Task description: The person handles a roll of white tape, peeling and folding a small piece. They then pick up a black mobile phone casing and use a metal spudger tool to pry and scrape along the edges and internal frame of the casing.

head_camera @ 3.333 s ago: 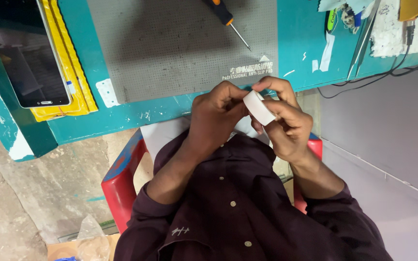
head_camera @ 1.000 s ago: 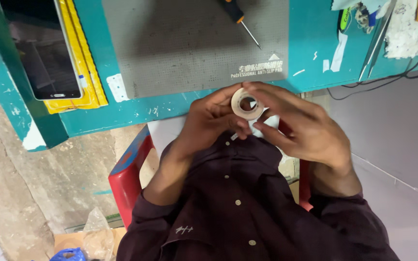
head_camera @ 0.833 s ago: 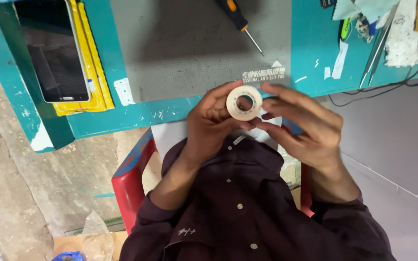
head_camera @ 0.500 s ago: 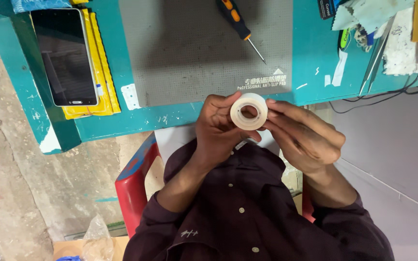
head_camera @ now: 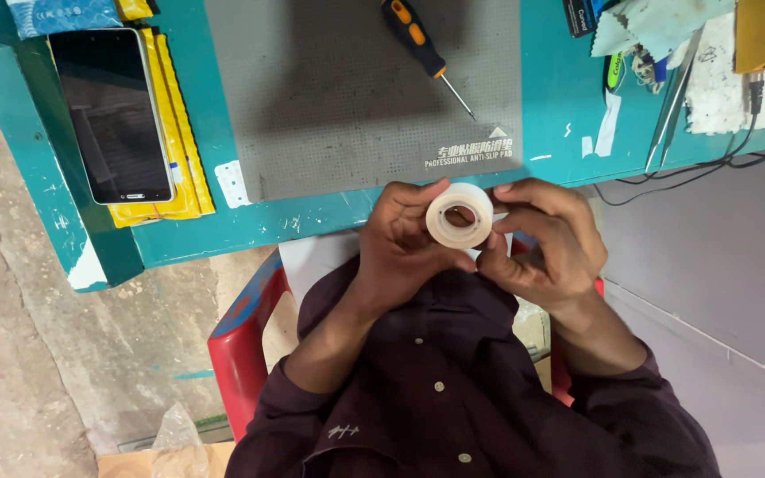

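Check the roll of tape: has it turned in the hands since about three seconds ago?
Yes. The roll of tape then showed its flat side band; now its open core faces the camera, held by left hand and right hand just below the teal bench edge.

Tape roll [head_camera: 459, 215]: off-white, translucent. Surface [head_camera: 560, 97]: teal, chipped with white flecks. Work mat [head_camera: 347, 97]: dark grey, fine dot grid, white print in one corner. Screwdriver [head_camera: 425, 51]: black and orange handle, bare steel shaft. Phone [head_camera: 112, 113]: black screen, pale rim. Packets [head_camera: 179, 133] under the phone: yellow. Shirt [head_camera: 453, 398]: dark maroon, pale buttons. Chair [head_camera: 245, 354]: red.
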